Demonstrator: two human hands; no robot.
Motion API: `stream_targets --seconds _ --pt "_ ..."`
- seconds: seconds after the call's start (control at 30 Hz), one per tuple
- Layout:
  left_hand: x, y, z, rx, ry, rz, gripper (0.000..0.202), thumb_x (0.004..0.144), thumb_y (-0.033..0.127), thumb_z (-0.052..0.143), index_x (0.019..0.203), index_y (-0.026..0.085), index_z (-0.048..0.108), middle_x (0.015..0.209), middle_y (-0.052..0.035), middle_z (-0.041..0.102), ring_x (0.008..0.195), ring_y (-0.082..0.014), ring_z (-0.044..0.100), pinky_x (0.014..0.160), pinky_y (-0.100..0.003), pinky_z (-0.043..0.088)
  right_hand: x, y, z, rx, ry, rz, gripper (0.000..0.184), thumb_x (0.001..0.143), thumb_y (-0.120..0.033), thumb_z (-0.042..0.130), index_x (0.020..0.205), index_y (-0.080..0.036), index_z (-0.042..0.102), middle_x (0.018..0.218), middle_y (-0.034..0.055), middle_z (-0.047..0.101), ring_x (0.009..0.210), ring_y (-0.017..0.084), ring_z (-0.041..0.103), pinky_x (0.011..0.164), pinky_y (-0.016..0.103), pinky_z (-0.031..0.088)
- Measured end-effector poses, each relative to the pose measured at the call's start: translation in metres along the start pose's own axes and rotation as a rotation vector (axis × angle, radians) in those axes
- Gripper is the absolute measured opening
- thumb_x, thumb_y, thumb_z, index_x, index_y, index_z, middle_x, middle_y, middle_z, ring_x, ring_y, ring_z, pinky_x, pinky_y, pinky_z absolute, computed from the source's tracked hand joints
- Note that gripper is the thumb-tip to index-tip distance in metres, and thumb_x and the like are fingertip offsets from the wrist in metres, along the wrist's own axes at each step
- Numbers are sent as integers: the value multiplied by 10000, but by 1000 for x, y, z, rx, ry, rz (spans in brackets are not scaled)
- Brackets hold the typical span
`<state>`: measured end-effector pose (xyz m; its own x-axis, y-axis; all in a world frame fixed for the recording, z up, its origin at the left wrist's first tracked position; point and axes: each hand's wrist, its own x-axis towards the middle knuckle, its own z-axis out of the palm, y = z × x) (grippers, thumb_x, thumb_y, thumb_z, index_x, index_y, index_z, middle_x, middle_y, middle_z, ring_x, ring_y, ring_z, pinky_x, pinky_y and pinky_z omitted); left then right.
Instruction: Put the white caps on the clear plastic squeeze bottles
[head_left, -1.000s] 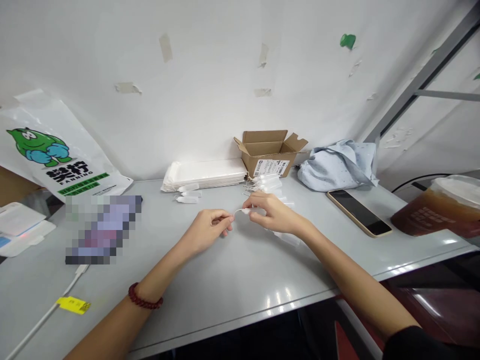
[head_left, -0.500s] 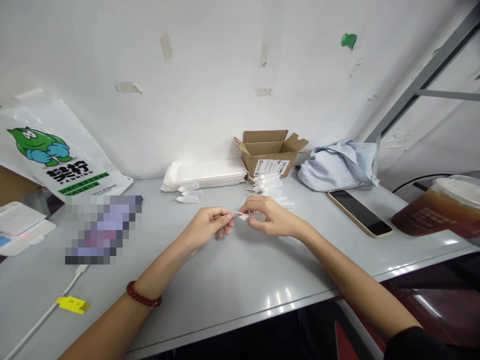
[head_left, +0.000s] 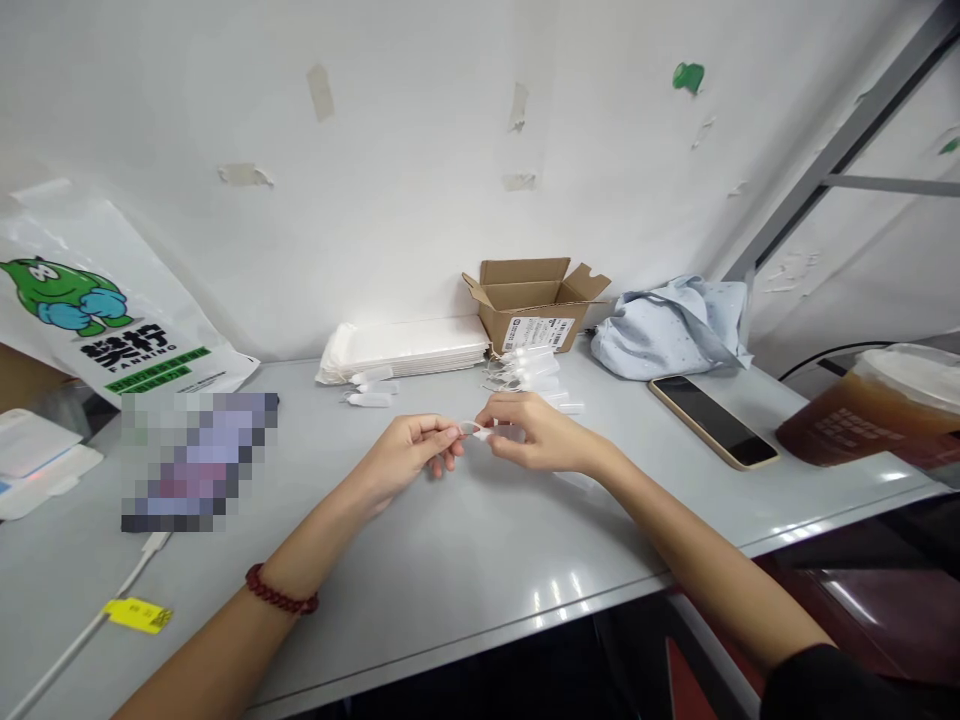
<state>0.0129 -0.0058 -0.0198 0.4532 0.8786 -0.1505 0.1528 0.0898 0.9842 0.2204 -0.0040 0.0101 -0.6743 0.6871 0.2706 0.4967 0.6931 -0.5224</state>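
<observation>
Near the middle of the table my left hand [head_left: 420, 447] pinches the end of a thin tip or loop between thumb and index finger, its other fingers curled. My right hand [head_left: 536, 432] faces it, fingers closed around a small translucent plastic bottle [head_left: 510, 432] whose white neck points left toward the left fingertips. Much of the bottle lies behind the right fingers. Just beyond that hand rests a pile of similar small bottles [head_left: 531, 366] with thin strands at their ends. Several more, such as this small bottle [head_left: 370, 399], lie farther left.
Behind are a stack of white packets [head_left: 405, 345], an open cardboard box [head_left: 525, 310] and a light blue cloth bag [head_left: 667, 330]. A phone [head_left: 712, 422] and a drink cup [head_left: 847, 415] stand right. On the left are a white printed bag [head_left: 127, 300], a pixelated device [head_left: 202, 460] and its cable [head_left: 82, 640].
The whole view has shifted slightly. Both hands keep nearly the same pose, and the bottle's neck now shows a little closer to the left fingertips.
</observation>
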Motion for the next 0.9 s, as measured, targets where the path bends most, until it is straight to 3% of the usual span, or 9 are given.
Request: stream_targets --seconds 0.9 --pt "0 1 -1 -21 -2 -13 272 795 407 606 748 139 620 681 -8 597 555 -97 503 563 -253 395 -1 -5 2 -33 13 8 179 771 -65 482 892 -111 605 803 56 588 691 142 523 655 265 404"
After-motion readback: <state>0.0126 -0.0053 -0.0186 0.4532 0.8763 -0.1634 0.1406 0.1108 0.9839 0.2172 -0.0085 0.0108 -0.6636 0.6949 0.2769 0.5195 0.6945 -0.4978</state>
